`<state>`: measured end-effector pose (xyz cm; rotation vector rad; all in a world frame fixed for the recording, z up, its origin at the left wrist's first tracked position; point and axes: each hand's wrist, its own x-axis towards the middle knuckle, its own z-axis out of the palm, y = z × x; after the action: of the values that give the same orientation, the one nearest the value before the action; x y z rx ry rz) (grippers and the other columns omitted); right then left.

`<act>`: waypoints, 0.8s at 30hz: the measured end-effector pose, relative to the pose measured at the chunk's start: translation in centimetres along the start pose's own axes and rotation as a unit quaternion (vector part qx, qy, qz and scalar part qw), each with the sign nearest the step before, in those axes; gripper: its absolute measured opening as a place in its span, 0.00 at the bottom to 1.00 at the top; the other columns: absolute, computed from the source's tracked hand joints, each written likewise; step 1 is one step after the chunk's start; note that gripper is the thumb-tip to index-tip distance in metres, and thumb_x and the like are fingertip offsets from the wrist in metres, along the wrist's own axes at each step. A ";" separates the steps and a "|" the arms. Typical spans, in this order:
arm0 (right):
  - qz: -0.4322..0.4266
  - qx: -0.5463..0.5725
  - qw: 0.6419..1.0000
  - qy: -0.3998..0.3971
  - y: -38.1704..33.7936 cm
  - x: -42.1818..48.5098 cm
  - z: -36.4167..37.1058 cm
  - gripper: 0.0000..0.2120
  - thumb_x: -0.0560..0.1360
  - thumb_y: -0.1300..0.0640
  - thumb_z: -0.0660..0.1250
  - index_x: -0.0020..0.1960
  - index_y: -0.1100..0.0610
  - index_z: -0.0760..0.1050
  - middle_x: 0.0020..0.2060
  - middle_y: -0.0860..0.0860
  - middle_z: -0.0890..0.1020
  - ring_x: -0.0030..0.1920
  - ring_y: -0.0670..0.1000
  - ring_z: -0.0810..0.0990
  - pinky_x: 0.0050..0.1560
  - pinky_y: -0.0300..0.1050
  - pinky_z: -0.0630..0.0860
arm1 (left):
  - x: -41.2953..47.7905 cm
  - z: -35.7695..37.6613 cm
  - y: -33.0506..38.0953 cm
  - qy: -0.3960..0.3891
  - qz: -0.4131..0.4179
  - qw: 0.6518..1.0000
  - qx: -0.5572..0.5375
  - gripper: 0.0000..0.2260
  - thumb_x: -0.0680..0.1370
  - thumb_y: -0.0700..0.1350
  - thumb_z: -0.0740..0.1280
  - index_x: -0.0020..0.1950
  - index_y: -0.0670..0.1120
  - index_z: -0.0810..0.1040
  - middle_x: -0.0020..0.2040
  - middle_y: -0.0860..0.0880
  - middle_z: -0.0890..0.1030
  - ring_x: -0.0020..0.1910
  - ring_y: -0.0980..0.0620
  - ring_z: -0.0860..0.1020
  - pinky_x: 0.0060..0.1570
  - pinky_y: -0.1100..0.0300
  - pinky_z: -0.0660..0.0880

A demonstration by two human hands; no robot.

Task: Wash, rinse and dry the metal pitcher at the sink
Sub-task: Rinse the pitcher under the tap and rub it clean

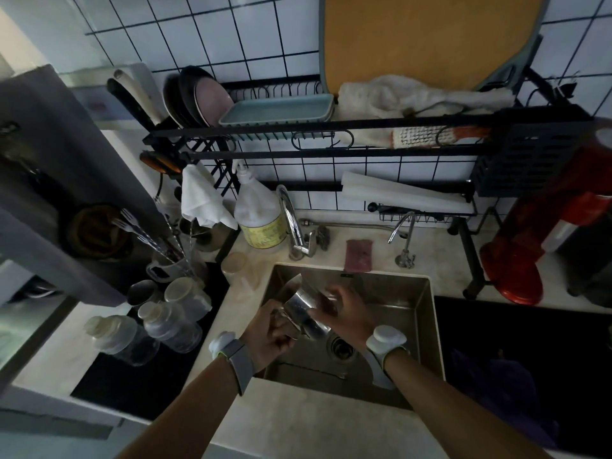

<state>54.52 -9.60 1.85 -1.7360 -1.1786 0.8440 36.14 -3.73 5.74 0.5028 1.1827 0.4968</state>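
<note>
A metal pitcher (301, 304) is held over the steel sink (429, 326) in both hands, tilted so that its spout is turned up and to the left, toward the back corner of the basin. The left hand (270, 334) is wrapped round the pitcher at its handle side, with the fingers curled. The right hand (346, 313) is laid over the body from the other side, with the fingers bent round the metal. The pitcher is seen clear of the basin floor, just up and left of the drain (341, 347). A grey band with a white unit is worn on each wrist.

Behind the sink a chrome faucet (291, 217) is mounted, with a large pump jug (258, 213) just to its left and a smaller tap (402, 233) well to its right. A pink sponge (357, 256) is laid on the counter at the sink's back edge, between the two taps. Above, a black dish rack (331, 125) is stretched across the tiled wall and loaded with upright plates (198, 97), a pale blue tray (278, 111) and a white towel (414, 92). An orange cutting board (424, 38) is propped behind the towel. A white cloth (202, 200) is hung from the rack's left end. Clear jars (172, 321) are grouped on the left counter, and a red appliance (530, 253) is set at the right.
</note>
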 end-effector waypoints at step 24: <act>0.028 0.002 1.000 -0.008 -2.0 0.7 5.3 0.12 0.77 0.46 0.65 0.55 0.52 0.76 0.49 0.48 0.81 0.49 0.45 0.79 0.42 0.27 0.70 | -1.8 -6.9 0.6 0.018 0.022 0.999 0.044 0.21 0.77 0.50 0.62 0.25 0.48 0.61 0.21 0.50 0.60 0.19 0.50 0.64 0.34 0.56 0.67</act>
<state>49.43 -7.13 1.49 -1.7695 -1.1429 0.8952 28.98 -3.57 5.37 0.5987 1.2337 0.4946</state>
